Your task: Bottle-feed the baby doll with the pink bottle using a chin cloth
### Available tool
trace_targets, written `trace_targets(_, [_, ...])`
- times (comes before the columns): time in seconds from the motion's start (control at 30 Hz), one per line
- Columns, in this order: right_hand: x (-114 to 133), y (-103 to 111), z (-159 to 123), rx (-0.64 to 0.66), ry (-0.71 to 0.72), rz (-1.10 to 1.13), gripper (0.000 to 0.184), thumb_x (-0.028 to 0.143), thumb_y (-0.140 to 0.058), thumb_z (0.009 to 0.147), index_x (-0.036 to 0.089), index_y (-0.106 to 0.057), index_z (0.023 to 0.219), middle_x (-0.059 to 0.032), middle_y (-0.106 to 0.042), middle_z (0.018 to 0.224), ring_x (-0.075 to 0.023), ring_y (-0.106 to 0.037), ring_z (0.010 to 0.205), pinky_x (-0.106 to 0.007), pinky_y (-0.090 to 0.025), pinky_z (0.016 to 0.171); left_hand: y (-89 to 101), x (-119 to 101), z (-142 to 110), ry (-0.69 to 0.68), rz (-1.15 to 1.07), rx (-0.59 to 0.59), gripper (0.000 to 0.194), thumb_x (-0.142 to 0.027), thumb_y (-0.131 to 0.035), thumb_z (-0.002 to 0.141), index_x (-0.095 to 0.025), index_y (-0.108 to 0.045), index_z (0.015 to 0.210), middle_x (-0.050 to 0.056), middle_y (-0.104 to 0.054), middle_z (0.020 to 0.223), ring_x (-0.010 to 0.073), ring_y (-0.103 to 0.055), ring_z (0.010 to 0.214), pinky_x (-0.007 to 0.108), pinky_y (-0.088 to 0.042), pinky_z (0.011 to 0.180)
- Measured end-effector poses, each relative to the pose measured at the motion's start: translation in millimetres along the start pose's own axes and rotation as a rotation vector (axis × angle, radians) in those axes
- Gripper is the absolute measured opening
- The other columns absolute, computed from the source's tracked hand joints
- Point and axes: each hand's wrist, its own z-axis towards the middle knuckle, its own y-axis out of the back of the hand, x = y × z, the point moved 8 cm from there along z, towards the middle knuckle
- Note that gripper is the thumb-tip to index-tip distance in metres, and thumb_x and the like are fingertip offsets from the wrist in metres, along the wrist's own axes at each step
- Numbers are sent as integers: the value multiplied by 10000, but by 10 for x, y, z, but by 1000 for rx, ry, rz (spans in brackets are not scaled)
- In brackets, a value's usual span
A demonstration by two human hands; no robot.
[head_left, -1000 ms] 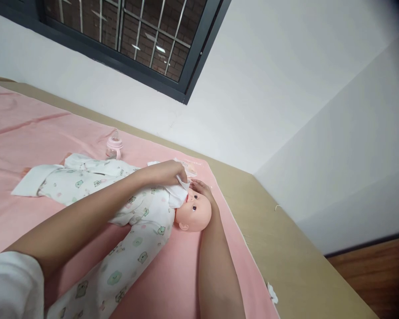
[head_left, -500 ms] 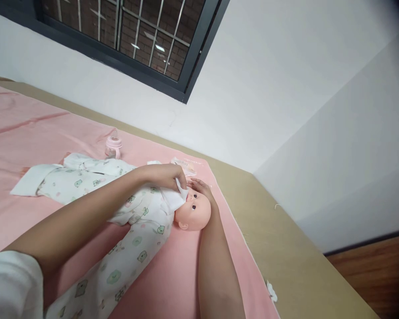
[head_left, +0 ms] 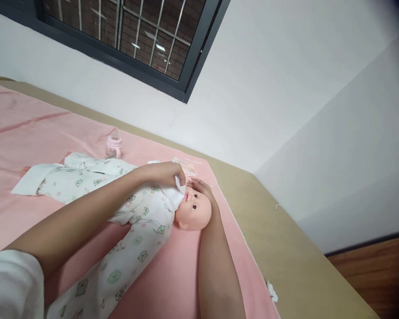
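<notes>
A baby doll in a white printed outfit lies on its back on a pink blanket, its head toward the right. My left hand reaches across its chest, fingers pinched on a white cloth just below the doll's mouth. Whether this cloth is separate or part of the clothing at the neck, I cannot tell. My right hand cups the far side of the doll's head, with its fingers curved along the cheek. The palm is hidden behind the head.
A pink baby bottle stands beyond the doll's legs. Behind my left hand lies a clear plastic packet. The wooden tabletop borders the blanket, with a white crumpled piece at its edge. A wall and barred window rise behind.
My left hand has drawn the white cloth slightly left, off the doll's mouth, so the pink lips now show. My right hand stays at the head.
</notes>
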Motion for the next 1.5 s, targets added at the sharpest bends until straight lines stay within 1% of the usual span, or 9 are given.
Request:
trace_targets(0.17, [-99, 64, 97, 46, -11, 15, 354, 345, -802, 640, 219, -671, 943, -58, -734, 1009, -239, -685, 1025, -408, -514, 983, 36, 11, 22, 3, 15, -64, 286, -94, -632, 723, -169, -740, 977, 36, -719, 1032, 197, -652, 911, 199, -441, 693])
trace_targets(0.43, [-210, 197, 255, -4, -10, -15, 337, 357, -802, 619, 214, -695, 905, -61, -745, 949, -232, -700, 972, -404, -518, 978, 88, -39, 7, 5, 11, -137, 332, -49, -571, 727, -167, -747, 982, 37, -722, 1043, 201, -655, 949, 210, -460, 751])
trace_targets(0.53, [-211, 197, 269, 7, 4, -8, 335, 346, -806, 615, 213, -698, 903, -56, -748, 929, -230, -701, 955, -398, -521, 972, 115, -103, -14, -36, 6, -156, 352, -18, -540, 727, -168, -748, 968, 36, -719, 1049, 198, -652, 964, 217, -463, 777])
trace_targets(0.7, [-220, 203, 291, 14, -1, -29, 372, 357, -816, 599, 210, -695, 918, -52, -749, 929, -219, -710, 913, -392, -513, 977, 73, -222, -40, -110, 5, -91, 448, 56, -480, 715, -165, -751, 995, 25, -721, 1037, 183, -648, 968, 207, -453, 774])
trace_targets(0.83, [-208, 200, 283, 23, 0, -31, 388, 367, -819, 596, 207, -697, 928, -46, -748, 931, -211, -711, 910, -382, -509, 979, -1, -221, -26, -120, 7, -32, 462, 62, -478, 727, -168, -749, 1022, 29, -716, 1067, 188, -642, 1005, 206, -453, 790])
trace_targets(1.07, [-190, 196, 266, -4, 6, -37, 396, 350, -840, 566, 209, -706, 911, -51, -750, 911, -232, -710, 913, -405, -515, 973, 26, -238, -13, -172, 37, -81, 365, 6, -509, 792, -173, -746, 1004, 28, -715, 1043, 185, -646, 963, 211, -440, 775])
trace_targets(1.2, [-157, 163, 215, -9, 9, -19, 404, 364, -858, 545, 210, -716, 890, -51, -750, 923, -229, -704, 909, -400, -518, 975, 21, -233, -25, -144, 71, -72, 334, -21, -525, 837, -168, -724, 1061, 33, -706, 1092, 184, -638, 998, 206, -436, 790])
trace_targets(1.33, [62, 85, 91, 26, 24, 7, 417, 412, -856, 575, 216, -724, 917, -59, -735, 1034, -227, -687, 959, -398, -518, 980, 92, -242, -57, -132, 103, -118, 312, -50, -533, 878, -140, -687, 1134, 59, -678, 1173, 189, -622, 1068, 210, -433, 847])
trace_targets(1.5, [843, -65, -180, 60, 219, 16, 406, 489, -835, 617, 256, -734, 933, -23, -693, 1179, -201, -642, 1059, -374, -477, 1031, 204, -264, -99, -185, 174, -178, 304, -31, -534, 840, -143, -695, 1071, 63, -698, 1108, 202, -646, 986, 234, -447, 802])
